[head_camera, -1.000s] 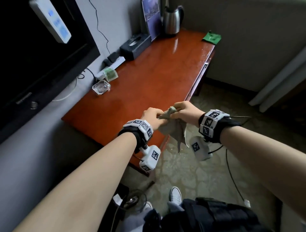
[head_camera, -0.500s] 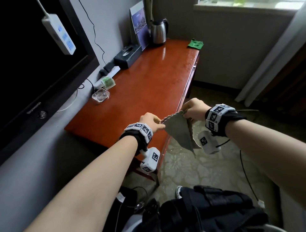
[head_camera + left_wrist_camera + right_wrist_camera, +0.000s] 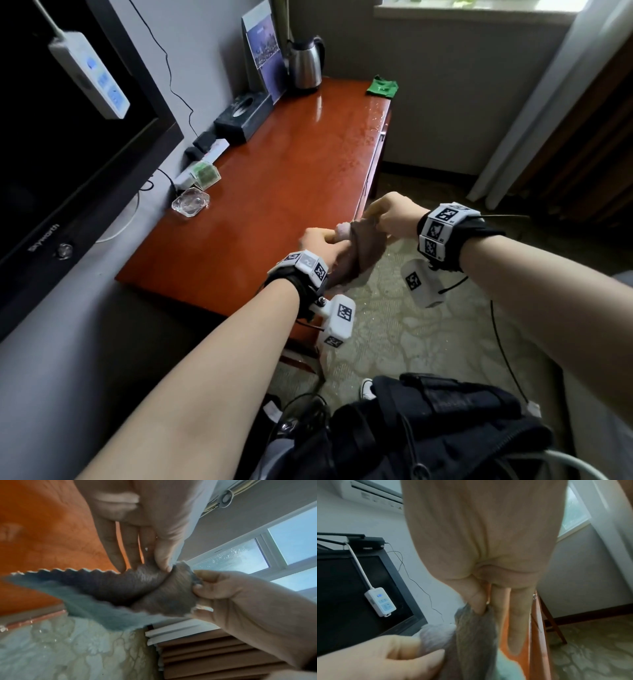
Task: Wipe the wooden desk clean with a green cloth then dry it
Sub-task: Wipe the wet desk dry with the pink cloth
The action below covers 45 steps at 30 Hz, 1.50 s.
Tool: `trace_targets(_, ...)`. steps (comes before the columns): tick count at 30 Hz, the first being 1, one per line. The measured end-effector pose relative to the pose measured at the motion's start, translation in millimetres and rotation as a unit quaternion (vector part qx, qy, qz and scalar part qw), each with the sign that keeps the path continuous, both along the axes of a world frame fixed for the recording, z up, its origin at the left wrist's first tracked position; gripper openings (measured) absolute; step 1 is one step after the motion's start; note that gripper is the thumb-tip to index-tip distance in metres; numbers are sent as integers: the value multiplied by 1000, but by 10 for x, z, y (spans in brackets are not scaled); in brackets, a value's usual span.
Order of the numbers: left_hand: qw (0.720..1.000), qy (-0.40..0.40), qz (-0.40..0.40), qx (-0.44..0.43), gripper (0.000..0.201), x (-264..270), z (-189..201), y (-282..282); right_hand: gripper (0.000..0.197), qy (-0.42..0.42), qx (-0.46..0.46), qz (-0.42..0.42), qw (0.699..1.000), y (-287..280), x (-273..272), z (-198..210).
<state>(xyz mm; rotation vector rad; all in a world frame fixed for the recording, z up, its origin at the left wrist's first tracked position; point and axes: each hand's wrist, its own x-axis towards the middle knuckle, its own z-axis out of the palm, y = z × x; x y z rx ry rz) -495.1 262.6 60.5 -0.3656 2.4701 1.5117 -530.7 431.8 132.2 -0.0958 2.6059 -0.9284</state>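
1. The left hand pinches one end of a grey-brown cloth with a scalloped edge, thumb against the fingertips, at the near front edge of the glossy reddish-brown wooden desk.
2. The right hand pinches the other end of the same cloth between thumb and forefinger, just beyond the desk's front edge and above the pale patterned floor.
3. In the left wrist view the cloth is bunched between the two hands, with a loose flap trailing away from the grip.
4. In the right wrist view the right hand's two lower fingers point straight down beside the cloth.
5. A small crumpled green cloth lies on the far right corner of the desk, well apart from both hands.
6. A steel electric kettle stands at the far end of the desk, near the green cloth.
7. A dark tissue box and a clear glass ashtray sit along the wall side.
8. A black television hangs on the left wall, with a white power strip dangling in front of it.
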Motion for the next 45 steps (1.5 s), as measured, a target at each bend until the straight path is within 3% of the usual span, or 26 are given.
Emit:
trace_targets(4, 996, -5, 30, -82, 16, -33, 38, -143, 39, 56, 85, -93, 990, 398, -99, -5)
trace_targets(6, 992, -15, 25, -120, 21, -41, 44, -221, 34, 60, 115, -133, 983, 598, -133, -54)
trace_targets(11, 986, 5, -26, -165, 29, -68, 59, -146, 30, 40, 157, -148, 976, 823, -135, -185)
trace_targets(15, 979, 35, -64, -190, 16, -120, 77, -62, 30, 40, 165, -149, 974, 820, -185, -201)
trace_targets(22, 993, 3, -16, -118, 10, -229, 22, -77, 24, 28, 182, -143, 972, 827, -317, -183)
trace_targets(29, 999, -1, 54, -1, 12, -475, 115, -150, 27, 7, 82, -139, 987, 698, -676, -325)
trace_targets(33, 992, 21, 108, 55, 10, -748, 331, -371, 26, 54, 41, -115, 991, 501, -967, -188)
trace_targets(40, 972, 105, 203, 62, 9, -997, 730, -962, 30, 170, -18, -23, 985, -80, -1499, 62)
trace_targets(45, 969, 37, 241, 28, 17, -644, 260, -1235, 28, 153, 20, 65, 986, -375, -1418, -391)
